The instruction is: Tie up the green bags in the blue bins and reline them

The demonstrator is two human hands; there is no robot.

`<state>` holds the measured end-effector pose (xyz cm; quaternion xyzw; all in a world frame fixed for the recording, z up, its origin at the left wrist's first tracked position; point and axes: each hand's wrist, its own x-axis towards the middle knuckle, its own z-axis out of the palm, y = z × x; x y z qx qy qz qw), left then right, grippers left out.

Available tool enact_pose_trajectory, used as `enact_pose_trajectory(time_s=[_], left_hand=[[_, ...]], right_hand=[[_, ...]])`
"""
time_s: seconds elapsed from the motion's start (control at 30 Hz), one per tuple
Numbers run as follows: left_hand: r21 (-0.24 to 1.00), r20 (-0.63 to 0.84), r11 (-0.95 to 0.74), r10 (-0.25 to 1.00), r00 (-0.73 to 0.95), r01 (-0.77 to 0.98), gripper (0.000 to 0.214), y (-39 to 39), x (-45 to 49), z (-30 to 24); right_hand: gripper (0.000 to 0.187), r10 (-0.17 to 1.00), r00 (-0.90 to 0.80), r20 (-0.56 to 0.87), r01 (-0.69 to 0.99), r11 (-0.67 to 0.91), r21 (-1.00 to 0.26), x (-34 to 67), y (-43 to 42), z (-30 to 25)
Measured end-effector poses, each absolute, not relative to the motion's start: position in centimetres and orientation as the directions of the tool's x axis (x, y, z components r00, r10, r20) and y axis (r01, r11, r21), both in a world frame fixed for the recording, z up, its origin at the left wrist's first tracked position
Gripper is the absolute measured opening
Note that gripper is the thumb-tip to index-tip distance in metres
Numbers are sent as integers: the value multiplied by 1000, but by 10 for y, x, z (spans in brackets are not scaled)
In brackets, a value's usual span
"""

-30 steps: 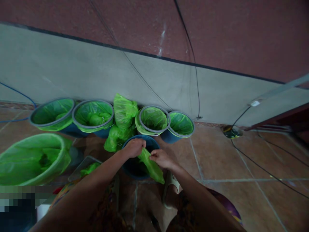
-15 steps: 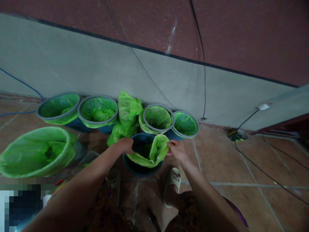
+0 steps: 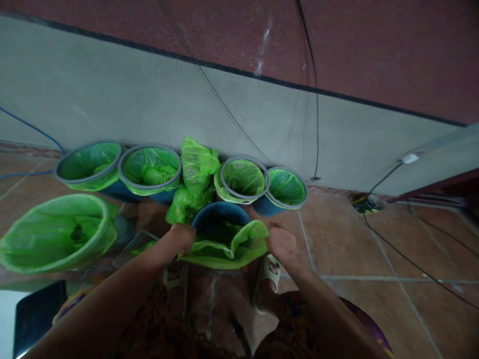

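A blue trash bin (image 3: 220,213) stands on the floor in front of my feet. A green trash bag (image 3: 239,257) hangs over its near rim, its edge stretched between my two hands. My left hand (image 3: 183,237) is closed on the bag's left side, close to the bin's rim. On the other side my right hand (image 3: 280,242) grips the bag's right edge, a little out from the bin; motion blurs its fingers. The bag's near edge covers the bin's front, and part of the bag dips inside.
Lined bins with grey rims (image 3: 149,188) stand along the wall, with knotted green bags (image 3: 198,167) among them. At left is a large green-lined bin (image 3: 56,264) beside a clear plastic box (image 3: 134,249). Black cables (image 3: 377,239) and a socket (image 3: 409,158) are at right.
My hands have moved apart and toward me, drawing the bag's edge wider over the bin's near side. More of the bin's far inner wall shows now.
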<state>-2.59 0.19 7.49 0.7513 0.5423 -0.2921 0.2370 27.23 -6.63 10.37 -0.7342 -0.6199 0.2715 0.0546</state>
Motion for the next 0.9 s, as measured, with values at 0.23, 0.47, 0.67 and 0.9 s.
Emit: enact_pose_trajectory(time_s=[0.23,0.47,0.67,0.9], left_hand=[[319,-455,-540,633,626,779,57,-6,12,94],[413,-461,-505,603,652,758,16,-13,28,84],[180,-392,-344,834,388,921,25,19,-3,90],[224,-372,-173,894,248,959,30,36,-3,80]], right_hand=[[53,877,-424,-225,880,341,-330,222,-51,88],[22,889,-320,-327,928,226,-296,224,-41,61],[30,937,76,-342,919,-198,-340,260,-22,80],[22,959,56,-279,742,-227,-631,268,-16,65]])
